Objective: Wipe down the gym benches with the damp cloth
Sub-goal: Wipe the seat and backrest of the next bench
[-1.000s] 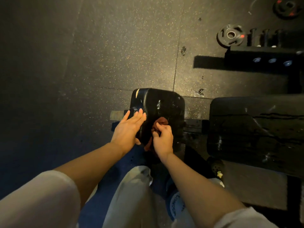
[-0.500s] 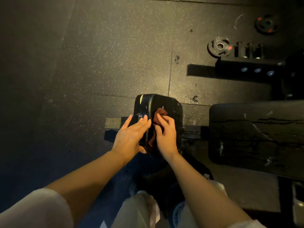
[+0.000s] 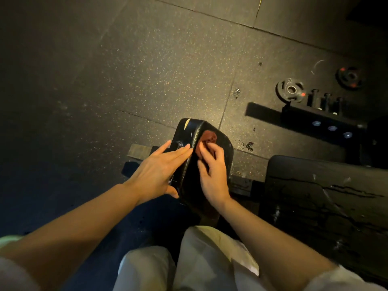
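I see the black pad (image 3: 218, 148) at the centre of my view, tilted, its seam edge running up toward the floor (image 3: 147, 70). My left hand (image 3: 156, 174) lies flat against the pad's left side, fingers straight and together, thumb tucked under near the pad's lower corner. My right hand (image 3: 213, 175) is on the pad's top face, fingers curled onto a reddish cloth (image 3: 206, 140); it seems to pinch the cloth against the vinyl, though the dim light keeps me from seeing the fingertips clearly. The cloth bunches just past those fingers, near the pad's far edge. To the right of the pad, apart from it, sits a wider bench (image 3: 327, 202) with cracked black covering. Beyond the pad to the far right a plate (image 3: 290, 90) lies on the floor beside a dark rack (image 3: 321, 122). Below the pad, my pale trousers (image 3: 201, 259) fill the lower frame.
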A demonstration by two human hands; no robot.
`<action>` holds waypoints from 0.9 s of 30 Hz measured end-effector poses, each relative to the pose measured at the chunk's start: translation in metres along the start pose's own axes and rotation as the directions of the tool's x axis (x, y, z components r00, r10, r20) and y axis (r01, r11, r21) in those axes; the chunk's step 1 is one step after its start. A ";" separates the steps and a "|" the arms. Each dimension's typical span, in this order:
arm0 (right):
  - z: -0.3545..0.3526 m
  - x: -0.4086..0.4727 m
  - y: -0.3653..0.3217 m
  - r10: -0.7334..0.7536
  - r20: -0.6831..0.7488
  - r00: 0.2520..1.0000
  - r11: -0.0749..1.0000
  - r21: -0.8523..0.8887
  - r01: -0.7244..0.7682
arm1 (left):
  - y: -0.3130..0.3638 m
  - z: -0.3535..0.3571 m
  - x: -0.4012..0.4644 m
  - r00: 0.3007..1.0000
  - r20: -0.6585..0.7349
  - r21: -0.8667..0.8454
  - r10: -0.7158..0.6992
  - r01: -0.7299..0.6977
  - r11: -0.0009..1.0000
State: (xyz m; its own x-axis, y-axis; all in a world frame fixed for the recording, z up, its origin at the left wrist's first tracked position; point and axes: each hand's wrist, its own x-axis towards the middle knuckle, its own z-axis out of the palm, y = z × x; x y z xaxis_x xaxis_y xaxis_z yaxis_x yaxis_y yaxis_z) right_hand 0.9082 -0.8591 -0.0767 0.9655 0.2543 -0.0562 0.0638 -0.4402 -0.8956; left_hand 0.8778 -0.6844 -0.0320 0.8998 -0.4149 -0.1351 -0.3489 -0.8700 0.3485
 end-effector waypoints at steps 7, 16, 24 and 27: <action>-0.010 0.040 0.014 -0.110 -0.062 0.992 0.993 -0.053 0.107 | -0.012 0.005 0.000 0.994 -0.049 0.104 0.096 -0.090 0.990; 0.022 0.004 0.047 -0.352 -0.202 0.914 0.935 -0.027 0.355 | -0.037 0.029 -0.003 0.958 -0.159 0.143 0.239 -0.218 0.965; 0.024 0.010 0.060 -0.323 -0.236 0.917 0.940 0.030 0.339 | -0.024 0.028 -0.009 0.983 -0.108 0.169 0.147 -0.128 0.977; 0.024 -0.010 0.067 -0.519 -0.168 0.838 0.855 -0.094 0.510 | -0.017 0.026 -0.012 0.990 -0.093 0.203 0.103 -0.082 0.976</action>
State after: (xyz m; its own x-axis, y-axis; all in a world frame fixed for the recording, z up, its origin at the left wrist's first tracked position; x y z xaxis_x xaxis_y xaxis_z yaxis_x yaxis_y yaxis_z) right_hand 0.8967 -0.8706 -0.1468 0.8187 0.2970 0.4913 0.5707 -0.3276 -0.7530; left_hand 0.8668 -0.6712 -0.0604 0.8796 -0.4756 -0.0121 -0.4675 -0.8688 0.1632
